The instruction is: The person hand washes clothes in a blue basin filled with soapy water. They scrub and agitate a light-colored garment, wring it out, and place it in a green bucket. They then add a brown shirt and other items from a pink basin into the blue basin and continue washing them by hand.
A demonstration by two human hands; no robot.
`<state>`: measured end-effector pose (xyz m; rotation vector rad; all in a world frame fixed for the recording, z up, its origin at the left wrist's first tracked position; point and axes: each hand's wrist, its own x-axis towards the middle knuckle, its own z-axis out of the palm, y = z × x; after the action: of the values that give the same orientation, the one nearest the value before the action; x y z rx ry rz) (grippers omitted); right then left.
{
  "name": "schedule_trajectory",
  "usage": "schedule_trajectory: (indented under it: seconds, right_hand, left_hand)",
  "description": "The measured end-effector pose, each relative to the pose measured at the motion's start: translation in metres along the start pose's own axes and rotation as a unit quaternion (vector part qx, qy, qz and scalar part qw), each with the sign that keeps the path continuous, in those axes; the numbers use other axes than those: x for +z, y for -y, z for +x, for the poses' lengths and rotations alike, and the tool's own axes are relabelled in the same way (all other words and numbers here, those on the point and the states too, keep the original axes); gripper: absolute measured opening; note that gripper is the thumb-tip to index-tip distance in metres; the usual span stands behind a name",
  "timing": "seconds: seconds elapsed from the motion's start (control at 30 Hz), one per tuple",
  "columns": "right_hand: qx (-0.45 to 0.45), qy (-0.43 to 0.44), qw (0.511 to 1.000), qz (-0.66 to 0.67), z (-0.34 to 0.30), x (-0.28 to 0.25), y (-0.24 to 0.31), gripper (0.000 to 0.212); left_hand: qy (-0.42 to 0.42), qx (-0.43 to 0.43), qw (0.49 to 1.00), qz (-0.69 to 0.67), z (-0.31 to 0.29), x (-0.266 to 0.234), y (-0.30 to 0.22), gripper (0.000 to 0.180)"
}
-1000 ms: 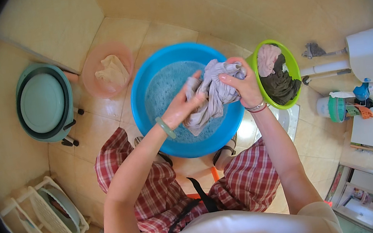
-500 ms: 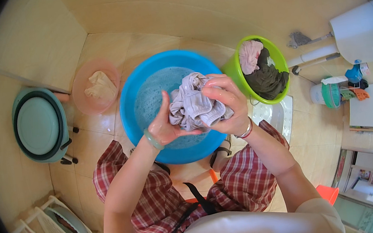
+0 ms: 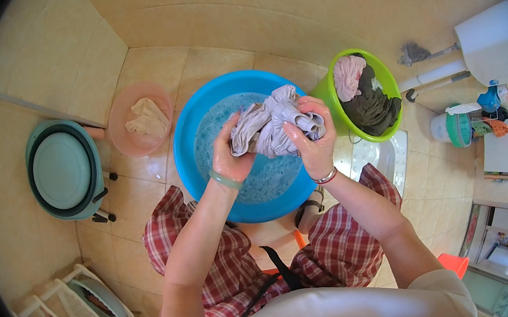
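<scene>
Both my hands grip a wet, bunched grey cloth above a big blue basin of soapy water. My left hand, with a green bangle on the wrist, clutches the cloth's left side. My right hand, wearing a red and silver bracelet, squeezes its right side. The cloth is twisted between the two hands, held over the foam. I sit with my knees in red checked fabric just below the basin.
A lime green bucket with pink and dark clothes stands right of the basin. A pink basin holding a beige cloth sits to the left, beside a teal folding tub. A white rack is at lower left; bottles and a white tank stand at right.
The cloth and both hands have come closer to me and lower over the basin. The view has shifted, so the basins sit further right and down.
</scene>
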<state>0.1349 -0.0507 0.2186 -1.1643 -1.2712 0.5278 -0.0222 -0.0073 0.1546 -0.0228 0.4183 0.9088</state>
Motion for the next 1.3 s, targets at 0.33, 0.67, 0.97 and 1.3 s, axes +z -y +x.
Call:
schedule_trajectory:
  seconds: [0.33, 0.67, 0.97, 1.3]
  right_hand:
    - [0.231, -0.067, 0.96, 0.144, -0.029, 0.01, -0.004, 0.034]
    - [0.503, -0.018, 0.755, 0.42, -0.018, 0.009, -0.025, 0.033]
    - [0.546, 0.169, 0.751, 0.33, 0.008, -0.005, -0.022, 0.033]
    - [0.399, 0.423, 0.808, 0.095, 0.026, -0.007, -0.031, 0.03]
  left_hand:
    - [-0.142, 0.202, 0.951, 0.185, -0.01, 0.035, 0.004, 0.027]
    - [-0.025, 0.497, 0.619, 0.608, -0.025, 0.072, 0.011, 0.025]
    - [0.204, 0.543, 0.435, 0.689, -0.044, 0.086, 0.027, 0.029]
    - [0.365, 0.521, 0.32, 0.702, -0.062, 0.055, 0.058, 0.017]
